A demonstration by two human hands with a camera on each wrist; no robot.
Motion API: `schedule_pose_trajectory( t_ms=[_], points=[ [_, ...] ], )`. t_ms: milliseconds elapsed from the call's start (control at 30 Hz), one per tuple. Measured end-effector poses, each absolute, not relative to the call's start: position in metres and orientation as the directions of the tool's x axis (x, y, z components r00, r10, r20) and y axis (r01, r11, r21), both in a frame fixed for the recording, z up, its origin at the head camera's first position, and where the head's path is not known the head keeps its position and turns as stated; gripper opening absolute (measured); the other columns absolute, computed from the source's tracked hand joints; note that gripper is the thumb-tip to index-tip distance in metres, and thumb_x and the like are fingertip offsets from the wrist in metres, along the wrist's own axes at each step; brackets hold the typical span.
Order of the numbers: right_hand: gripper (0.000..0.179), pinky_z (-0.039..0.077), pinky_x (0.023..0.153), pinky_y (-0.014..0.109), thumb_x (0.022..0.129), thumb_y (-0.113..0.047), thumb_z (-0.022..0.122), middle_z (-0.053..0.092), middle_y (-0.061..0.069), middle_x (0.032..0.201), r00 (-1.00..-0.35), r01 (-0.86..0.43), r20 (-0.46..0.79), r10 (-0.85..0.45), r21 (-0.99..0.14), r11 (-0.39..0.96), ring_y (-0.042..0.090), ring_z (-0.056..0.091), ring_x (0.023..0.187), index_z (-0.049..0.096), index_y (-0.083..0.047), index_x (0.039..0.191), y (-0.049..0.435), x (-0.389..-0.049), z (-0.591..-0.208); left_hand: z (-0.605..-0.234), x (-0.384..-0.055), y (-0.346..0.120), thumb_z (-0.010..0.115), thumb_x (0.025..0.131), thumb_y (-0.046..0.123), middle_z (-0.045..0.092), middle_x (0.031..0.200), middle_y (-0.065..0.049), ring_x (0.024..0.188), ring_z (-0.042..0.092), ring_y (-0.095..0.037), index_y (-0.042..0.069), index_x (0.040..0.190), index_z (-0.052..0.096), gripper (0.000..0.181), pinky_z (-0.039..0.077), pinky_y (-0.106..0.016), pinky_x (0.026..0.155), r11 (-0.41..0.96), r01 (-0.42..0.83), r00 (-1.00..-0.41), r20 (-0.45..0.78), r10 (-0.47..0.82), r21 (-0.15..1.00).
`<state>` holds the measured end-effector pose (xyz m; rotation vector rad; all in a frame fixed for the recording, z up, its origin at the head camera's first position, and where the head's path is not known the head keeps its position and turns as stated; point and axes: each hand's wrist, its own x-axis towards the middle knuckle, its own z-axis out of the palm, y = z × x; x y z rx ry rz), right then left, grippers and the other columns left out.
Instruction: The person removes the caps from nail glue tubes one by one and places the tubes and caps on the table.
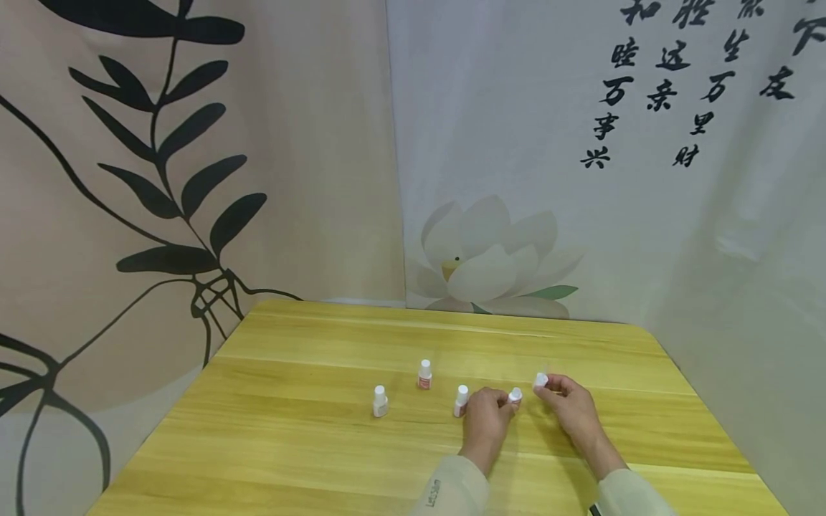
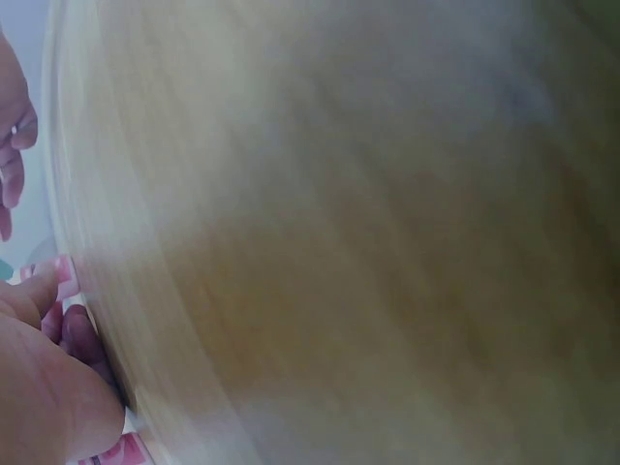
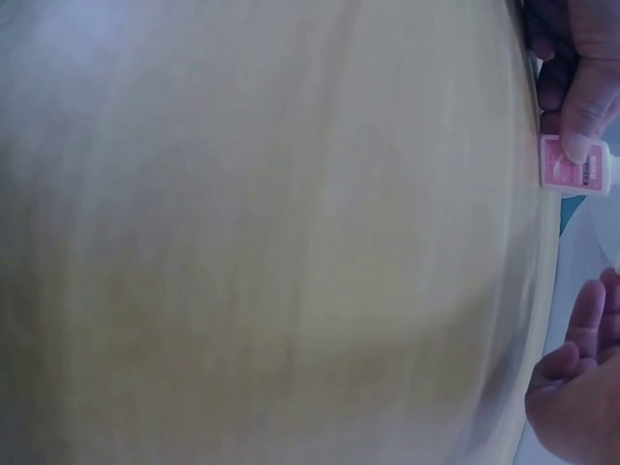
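Between thumb and fingers my left hand [image 1: 485,423] holds a small white bottle [image 1: 515,396] on the table. Its pink label shows in the right wrist view, where the thumb presses on the bottle [image 3: 573,167]. My right hand [image 1: 576,413], just to the right, pinches a small white piece like a bottle cap [image 1: 540,380]; the fingers partly cover it. Another white-capped bottle [image 1: 461,400] stands close against the outer side of my left hand. In the left wrist view, my left hand [image 2: 48,383] is at the lower left edge and my right hand [image 2: 14,121] above it.
Two more small bottles stand to the left on the wooden table [image 1: 271,430]: one with a red label [image 1: 424,375] farther back, one showing a pale side [image 1: 380,401]. Behind the table hangs a printed cloth [image 1: 323,179] with leaves, a lotus and writing.
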<state>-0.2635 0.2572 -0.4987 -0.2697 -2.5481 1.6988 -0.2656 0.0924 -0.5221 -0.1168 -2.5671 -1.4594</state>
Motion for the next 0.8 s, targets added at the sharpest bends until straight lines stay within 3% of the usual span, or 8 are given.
schedule_pose_trajectory(
  t_ms=[433,800],
  points=[
    [0.042,0.051,0.075,0.030,0.095,-0.022,0.069,0.064,0.012,0.109,-0.984,0.130,-0.078,0.158,-0.927,0.352,0.019,0.058,0.092,0.058,0.007,0.123,0.261,-0.274,-0.508,-0.520,-0.275,0.090,0.082,0.080,0.019,0.066,0.077,0.009,0.071,0.056,-0.004,0.014,0.085,0.079,0.007,0.047,-0.028,0.071,0.541,0.177,-0.975,0.222,-0.019,0.822],
    [0.036,0.048,0.074,0.031,0.093,-0.020,0.070,0.067,0.014,0.109,-0.979,0.135,-0.035,0.202,-0.854,0.502,0.025,0.060,0.097,0.063,0.006,0.117,0.263,-0.283,-0.515,-0.522,-0.293,0.082,0.082,0.080,0.019,0.068,0.077,0.008,0.074,0.059,-0.005,0.013,0.086,0.079,0.009,0.046,-0.031,0.076,0.546,0.198,-0.974,0.224,0.020,0.814]
  ],
)
